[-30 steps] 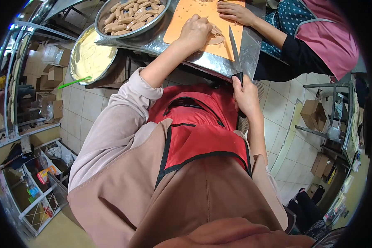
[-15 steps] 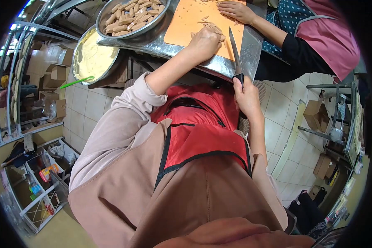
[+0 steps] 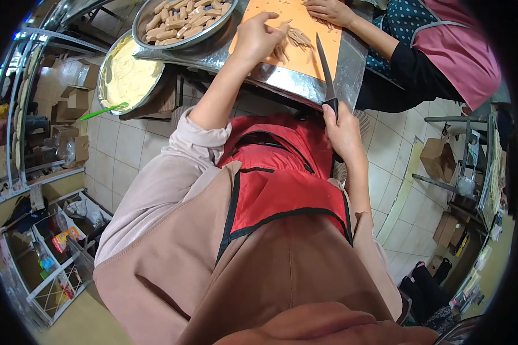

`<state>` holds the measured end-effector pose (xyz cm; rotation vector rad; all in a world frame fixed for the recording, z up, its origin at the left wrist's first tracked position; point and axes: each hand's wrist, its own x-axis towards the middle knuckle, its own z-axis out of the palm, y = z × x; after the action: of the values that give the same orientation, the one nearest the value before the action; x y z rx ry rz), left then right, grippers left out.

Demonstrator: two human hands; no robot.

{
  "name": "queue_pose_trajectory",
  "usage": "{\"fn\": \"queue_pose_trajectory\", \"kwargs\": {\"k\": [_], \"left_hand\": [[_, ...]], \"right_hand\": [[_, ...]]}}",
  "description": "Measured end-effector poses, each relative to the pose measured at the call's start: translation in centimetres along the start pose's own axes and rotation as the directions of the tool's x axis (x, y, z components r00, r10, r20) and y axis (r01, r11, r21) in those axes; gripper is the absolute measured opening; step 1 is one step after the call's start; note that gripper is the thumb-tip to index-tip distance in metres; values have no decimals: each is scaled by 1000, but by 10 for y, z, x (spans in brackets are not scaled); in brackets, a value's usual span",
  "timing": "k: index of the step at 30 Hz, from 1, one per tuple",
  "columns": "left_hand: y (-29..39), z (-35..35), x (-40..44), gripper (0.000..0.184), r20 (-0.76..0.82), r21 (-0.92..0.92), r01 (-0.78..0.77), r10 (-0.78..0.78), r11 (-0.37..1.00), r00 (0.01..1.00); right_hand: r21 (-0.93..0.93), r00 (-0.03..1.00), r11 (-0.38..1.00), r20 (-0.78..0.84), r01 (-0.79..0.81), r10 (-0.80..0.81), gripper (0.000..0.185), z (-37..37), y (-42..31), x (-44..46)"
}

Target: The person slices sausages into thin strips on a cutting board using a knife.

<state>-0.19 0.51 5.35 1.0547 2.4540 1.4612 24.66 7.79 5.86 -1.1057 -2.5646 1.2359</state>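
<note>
My left hand [image 3: 258,38] is over the left part of the orange cutting board [image 3: 322,68], fingers apart and holding nothing that I can see. Just right of its fingers lies a small pile of thin sausage strips [image 3: 299,38], with a few more strips below the hand. In my right hand [image 3: 345,133], closed around its black handle, is a long kitchen knife [image 3: 323,63]. The blade points away from me, above the board's right part. Up and left of my left hand, a metal bowl [image 3: 139,35] holds many whole sausages [image 3: 184,22].
A second bowl [image 3: 102,86] with a pale yellow creamy mix and a green-handled utensil [image 3: 105,111] stands lower left of the metal table [image 3: 351,75]. Across the board's far right, a co-worker's hand [image 3: 330,12] rests by some pieces. Shelves and cardboard boxes [image 3: 437,160] flank the tiled floor.
My left hand has moved left and away from me, off the sausage strips, and its fingers have spread. The strips now show in a loose pile. My right hand and the knife stay nearly still.
</note>
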Motion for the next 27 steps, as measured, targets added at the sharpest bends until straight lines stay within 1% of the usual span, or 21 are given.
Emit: {"fn": "queue_pose_trajectory", "kwargs": {"k": [3,4,6,7,8,9,11,14,17,20,23,27], "left_hand": [[-33,-6,-8,43,-39,-75,41,-44,996,998],[-41,-5,-11,34,-56,-92,76,-81,993,995],[-44,-10,-17,34,10,32,107,-107,994,994],[-45,-13,-21,34,43,94,119,-123,988,991],[-41,-15,-24,30,21,142,120,-125,982,992],[-44,-16,-24,31,25,188,92,-99,978,995],[-49,-18,-26,34,41,277,39,-52,960,998],[-42,-20,-32,38,-5,311,-101,108,945,994],[-45,-21,-31,45,150,222,-132,100,966,984],[-48,-17,-23,44,212,187,-68,27,980,977],[-50,-12,-22,41,163,189,-47,16,981,987],[-52,-5,-28,35,78,127,-64,54,990,995]], "right_hand": [[-38,998,998,41,49,-48,38,11,-7,4],[-53,997,997,59,58,-55,39,14,-13,5],[-104,991,991,111,84,-72,40,20,-26,8],[-153,988,981,119,121,-103,40,24,-29,10],[-203,983,967,126,157,-133,39,27,-32,12],[-252,978,949,133,189,-160,38,30,-37,12],[-268,977,948,164,174,-133,40,32,-45,11],[-311,973,935,203,173,-113,40,37,-48,14],[-358,970,922,234,150,-67,37,35,-55,17],[-380,973,913,222,146,-63,37,31,-59,20],[-418,974,894,215,161,-75,35,29,-63,17],[-434,976,882,190,183,-109,34,29,-59,13]]}}
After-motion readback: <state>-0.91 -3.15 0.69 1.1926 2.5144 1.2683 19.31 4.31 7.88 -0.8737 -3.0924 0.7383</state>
